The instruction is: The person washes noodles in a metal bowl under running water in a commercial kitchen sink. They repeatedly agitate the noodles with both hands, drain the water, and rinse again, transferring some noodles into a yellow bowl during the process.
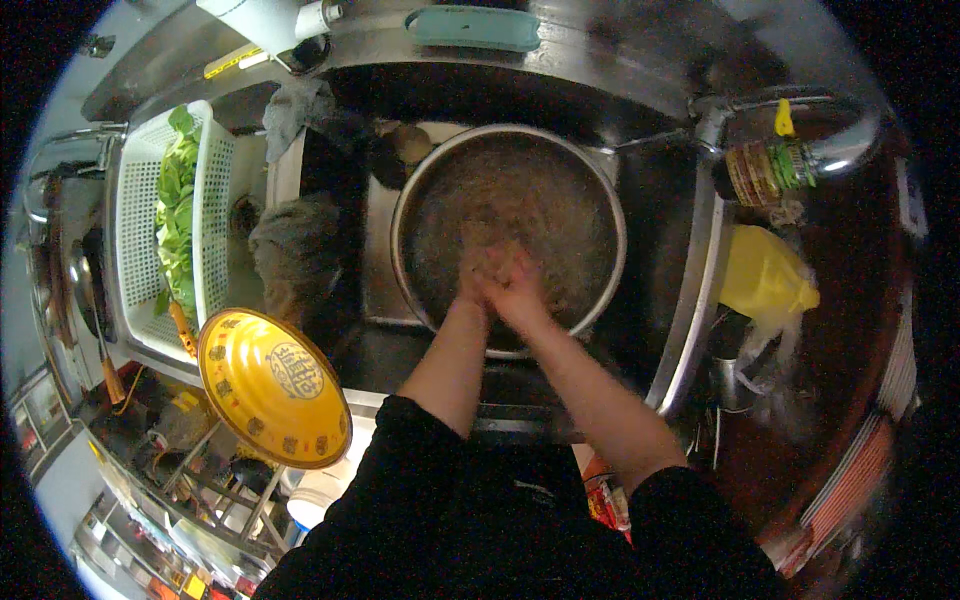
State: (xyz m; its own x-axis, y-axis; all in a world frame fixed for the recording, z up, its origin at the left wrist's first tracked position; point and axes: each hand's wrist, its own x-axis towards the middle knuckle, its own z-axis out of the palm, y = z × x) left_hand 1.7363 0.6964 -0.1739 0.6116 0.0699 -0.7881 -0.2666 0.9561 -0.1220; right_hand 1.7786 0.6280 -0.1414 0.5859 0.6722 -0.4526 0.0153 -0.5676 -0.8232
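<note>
A large round metal basin [510,130] stands in a sink [382,292], filled with murky water [555,187]. Both my hands are together in the basin, low and towards its near side, blurred and partly under the water. My left hand [474,270] lies against my right hand [514,281]. Whether something is between the fingers cannot be made out. To the left of the basin, a grey cloth [296,240] hangs over the sink divider, and a dark round thing with a lighter top [409,146] sits behind the basin's left edge.
A white perforated basket [212,202] with leafy greens [177,217] stands left, near a yellow patterned plate [262,375]. A faucet [709,127], a jar [754,174] and a yellow plastic bag [761,274] are on the right. A teal tray [472,28] lies on the back ledge.
</note>
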